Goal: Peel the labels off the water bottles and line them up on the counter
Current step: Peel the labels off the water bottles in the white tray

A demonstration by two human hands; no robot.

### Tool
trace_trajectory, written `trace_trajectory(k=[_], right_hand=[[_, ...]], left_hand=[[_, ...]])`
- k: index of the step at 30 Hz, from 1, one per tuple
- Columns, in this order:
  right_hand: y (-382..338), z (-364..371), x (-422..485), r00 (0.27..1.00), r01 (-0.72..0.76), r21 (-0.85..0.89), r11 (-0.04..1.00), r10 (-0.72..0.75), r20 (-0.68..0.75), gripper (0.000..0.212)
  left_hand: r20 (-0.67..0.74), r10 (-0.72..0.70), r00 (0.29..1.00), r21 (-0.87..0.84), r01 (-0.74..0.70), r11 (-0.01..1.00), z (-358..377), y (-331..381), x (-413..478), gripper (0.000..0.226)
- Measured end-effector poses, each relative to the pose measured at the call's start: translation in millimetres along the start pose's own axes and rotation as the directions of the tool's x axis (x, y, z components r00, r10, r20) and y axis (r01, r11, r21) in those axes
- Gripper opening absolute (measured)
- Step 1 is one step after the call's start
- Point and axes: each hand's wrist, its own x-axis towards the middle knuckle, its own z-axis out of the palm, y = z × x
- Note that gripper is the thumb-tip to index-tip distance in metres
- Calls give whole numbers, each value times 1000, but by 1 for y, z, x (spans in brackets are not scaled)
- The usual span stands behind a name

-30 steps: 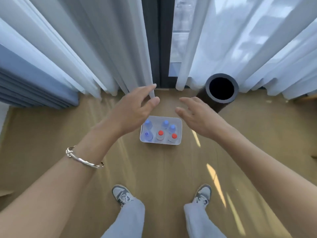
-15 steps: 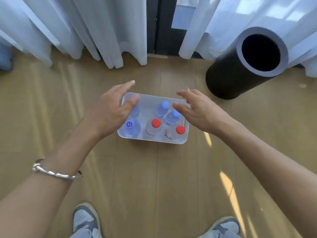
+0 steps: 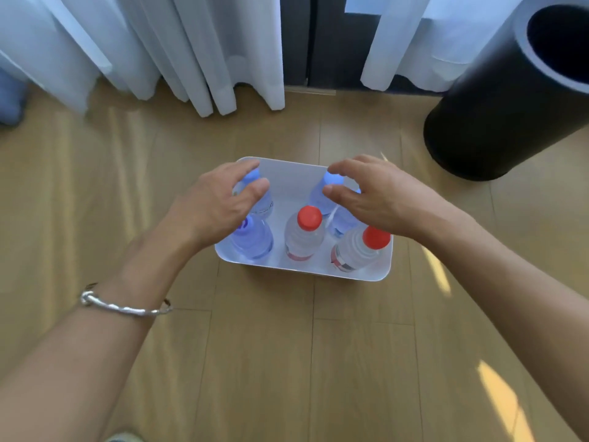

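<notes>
Fingers (image 3: 237, 170) of left hand (image 3: 216, 205) spread, lightly curved, gripping nothing, over a blue-capped bottle (image 3: 251, 179) | right hand (image 3: 382, 199) likewise open over the back-right bottles, contact unclear | six water bottles (image 3: 304, 239) upright in white tub (image 3: 302, 273) on wooden floor (image 3: 255, 362) | bracelet (image 3: 124, 309) on left wrist | black bin (image 3: 497, 116) beyond, beside curtains (image 3: 191, 43)
</notes>
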Motion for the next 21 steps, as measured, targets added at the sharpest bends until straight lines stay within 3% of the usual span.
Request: trace_trajectory(k=[8, 11, 15, 18, 21], right_hand=[[-23, 3, 9, 994, 79, 5, 997, -79, 73, 45], [-20, 6, 3, 983, 8, -65, 998, 4, 184, 50], [-17, -3, -9, 922, -80, -365, 927, 209, 326, 59], [-12, 1, -21, 867, -173, -424, 889, 341, 363, 39], [-1, 18, -26, 906, -192, -386, 902, 314, 284, 29]], left_hand=[[5, -20, 1000, -31, 20, 999, -4, 3, -30, 51], [31, -10, 999, -6, 10, 1000, 1, 8, -38, 53], [69, 39, 997, 54, -43, 998, 8, 27, -36, 55], [81, 128, 989, 40, -131, 991, 13, 61, -29, 50], [172, 177, 969, 58, -190, 980, 19, 95, -23, 46]])
